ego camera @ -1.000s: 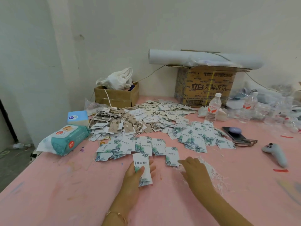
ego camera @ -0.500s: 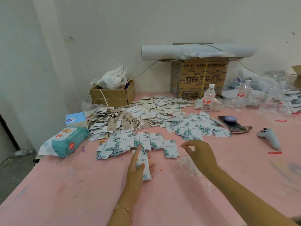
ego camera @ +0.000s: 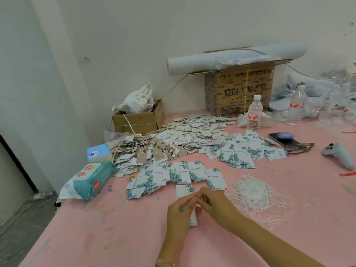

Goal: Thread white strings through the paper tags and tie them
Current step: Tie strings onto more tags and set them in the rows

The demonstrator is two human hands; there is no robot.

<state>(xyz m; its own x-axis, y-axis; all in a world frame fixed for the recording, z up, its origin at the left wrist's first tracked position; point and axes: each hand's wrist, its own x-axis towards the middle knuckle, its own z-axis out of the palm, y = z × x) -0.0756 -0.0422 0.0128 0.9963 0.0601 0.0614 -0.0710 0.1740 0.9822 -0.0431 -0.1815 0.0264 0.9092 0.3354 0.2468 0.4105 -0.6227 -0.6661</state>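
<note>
Two hands are meeting low over the pink table (ego camera: 96,237). The left hand (ego camera: 179,211) is gripping one white paper tag (ego camera: 184,190) with a green leaf print. The right hand (ego camera: 215,203) is pinching its upper edge, perhaps with a string. One pile of white strings (ego camera: 254,191) is lying just beside, to the right. Two water bottles (ego camera: 254,114) (ego camera: 297,106) are standing behind, and the large box (ego camera: 240,91) is showing "立白".

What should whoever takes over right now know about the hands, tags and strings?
Left hand holds one tag.
Right hand pinches at that tag; any string there is too fine to see.
Strings lie heaped to the right; loose tags lie just beyond the hands.
Done: a pile of strung tags further back on the left.
Left: thread and tie this tag, then the loose ones.
</note>
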